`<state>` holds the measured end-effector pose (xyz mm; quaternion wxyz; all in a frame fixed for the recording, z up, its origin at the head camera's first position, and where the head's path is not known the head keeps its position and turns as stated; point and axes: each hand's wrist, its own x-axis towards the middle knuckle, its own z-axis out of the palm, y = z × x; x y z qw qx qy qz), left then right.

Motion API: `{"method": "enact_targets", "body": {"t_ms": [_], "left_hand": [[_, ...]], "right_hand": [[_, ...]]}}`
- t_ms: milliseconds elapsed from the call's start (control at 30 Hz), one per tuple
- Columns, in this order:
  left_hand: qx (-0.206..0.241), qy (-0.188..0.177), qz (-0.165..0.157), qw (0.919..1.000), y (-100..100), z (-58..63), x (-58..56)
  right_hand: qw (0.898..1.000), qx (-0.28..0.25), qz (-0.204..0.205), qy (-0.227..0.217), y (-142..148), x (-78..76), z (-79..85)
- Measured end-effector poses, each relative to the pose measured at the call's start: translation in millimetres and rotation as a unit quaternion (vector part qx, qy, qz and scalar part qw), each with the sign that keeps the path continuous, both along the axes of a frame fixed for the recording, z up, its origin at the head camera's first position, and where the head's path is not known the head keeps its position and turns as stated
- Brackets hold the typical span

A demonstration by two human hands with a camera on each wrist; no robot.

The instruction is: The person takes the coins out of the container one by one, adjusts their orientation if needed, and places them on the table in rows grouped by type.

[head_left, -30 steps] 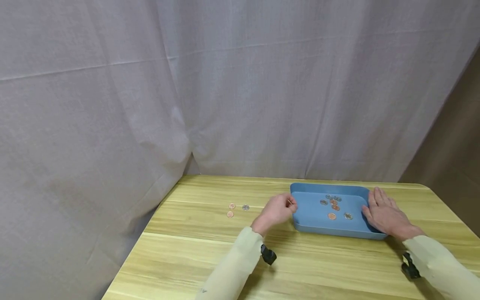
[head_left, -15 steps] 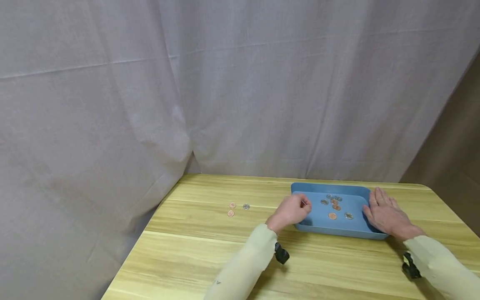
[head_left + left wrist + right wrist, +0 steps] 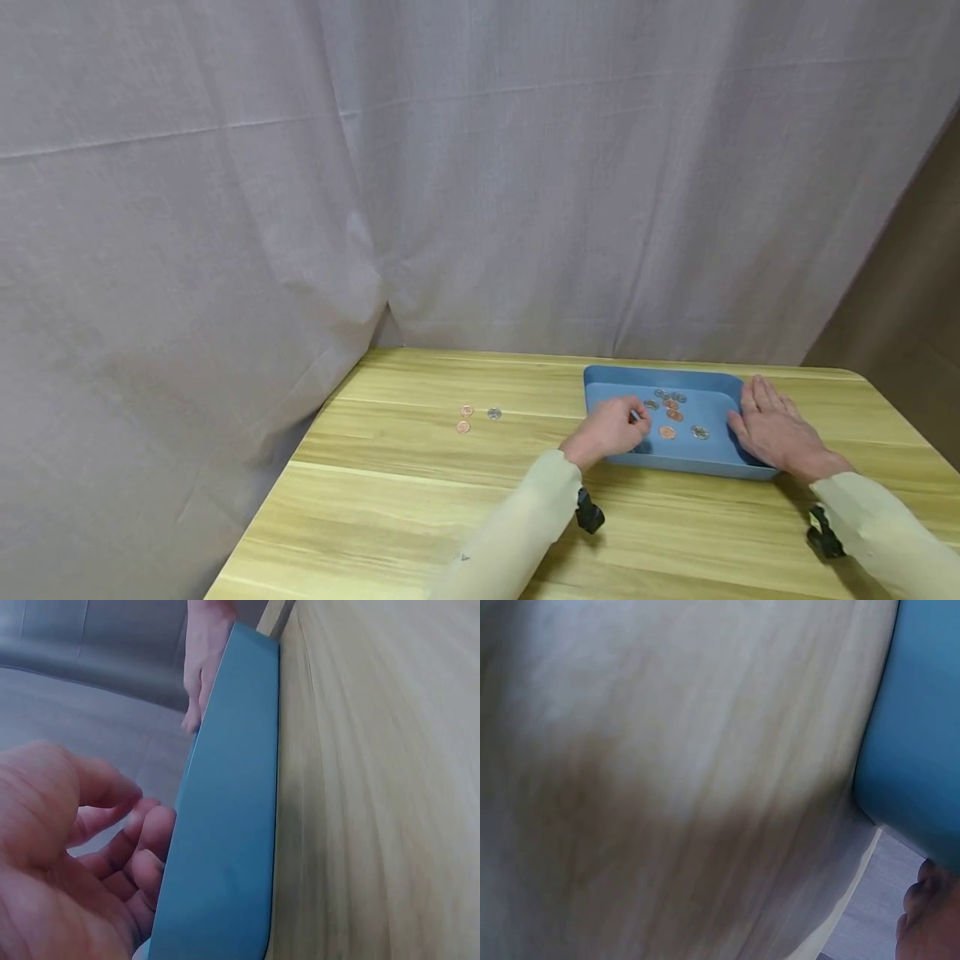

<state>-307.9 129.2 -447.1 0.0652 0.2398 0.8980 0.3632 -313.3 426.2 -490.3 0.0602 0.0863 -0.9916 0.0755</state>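
My left hand (image 3: 611, 427) is over the left part of the blue tray (image 3: 697, 465), thumb and forefinger pinching a coin mostly hidden by the fingers. In the left wrist view that hand (image 3: 56, 847) has its thumb and forefinger tips together, other fingers curled, beside the tray's near wall (image 3: 221, 795). My right hand (image 3: 776, 429) rests with extended fingers along the tray's right rim. Inside the tray lie several coins, among them a copper coin (image 3: 667, 432) and a silver coin (image 3: 699, 432). The right wrist view shows a rounded corner of the tray (image 3: 922, 742).
On the wooden table (image 3: 390, 492), left of the tray, lie a silver coin (image 3: 494, 413) and two copper coins, an upper copper coin (image 3: 467, 411) and a lower copper coin (image 3: 463, 427). A grey curtain (image 3: 495, 208) hangs behind the table.
My left hand has moved right, from the tray's left rim to over its inside, still pinching the coin. The right hand has stayed on the right rim.
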Motion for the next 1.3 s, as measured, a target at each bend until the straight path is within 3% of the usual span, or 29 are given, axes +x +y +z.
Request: {"method": "enact_targets", "body": {"t_ms": [167, 433, 700, 900, 1033, 1300], "left_hand": [[0.002, -0.015, 0.0, 0.9999, 14, -1.1, 3.1], [0.052, -0.066, 0.005, 0.9964, 28, -5.2, 2.0], [0.077, -0.1, 0.019, 0.9918, 35, -11.0, -2.0], [0.094, -0.115, 0.036, 0.9884, 41, -13.9, -11.7], [0.076, -0.113, 0.052, 0.9893, 44, -18.4, -16.1], [-0.01, -0.075, 0.058, 0.9954, 49, -24.8, -20.9]], "right_hand": [[1.0, -0.004, 0.001, 0.005, -1, 0.8, 1.0], [1.0, -0.001, -0.002, 0.006, -1, 0.1, 0.9], [1.0, -0.002, -0.004, 0.002, -2, 1.2, 2.2], [1.0, 0.001, 0.001, 0.012, -1, 0.0, 2.6], [1.0, 0.005, 0.0, 0.012, 0, 0.0, 1.0], [1.0, 0.009, -0.004, 0.011, 1, -0.7, -1.7]]}}
